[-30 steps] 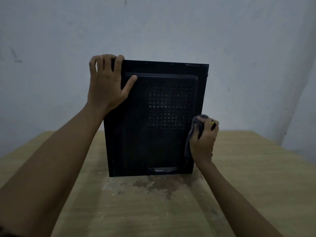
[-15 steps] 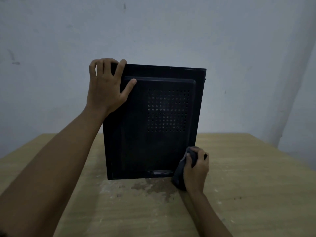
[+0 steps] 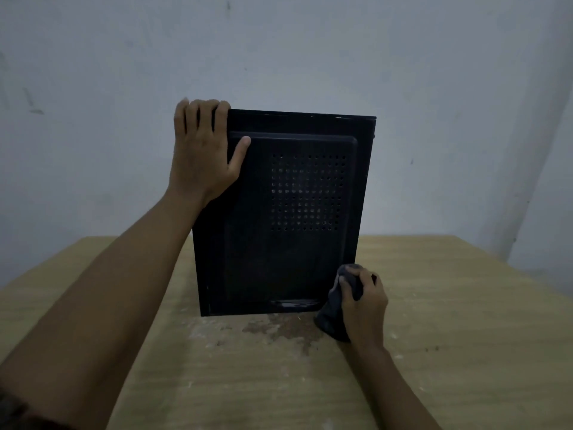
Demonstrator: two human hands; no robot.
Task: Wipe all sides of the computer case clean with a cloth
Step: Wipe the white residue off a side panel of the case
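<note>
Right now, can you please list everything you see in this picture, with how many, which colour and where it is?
computer case: one, black, standing upright on the table, its panel with small round holes facing the camera
cloth: one, dark grey, bunched at the case's lower right corner, touching the table
table: one, light wood, under the case
stain: one, dark brownish patch, on the table just in front of the case
wall: one, pale grey, behind the table
left hand: one, grips the case's upper left corner, fingers over the top edge
right hand: one, holds the cloth against the case's lower right corner
</note>
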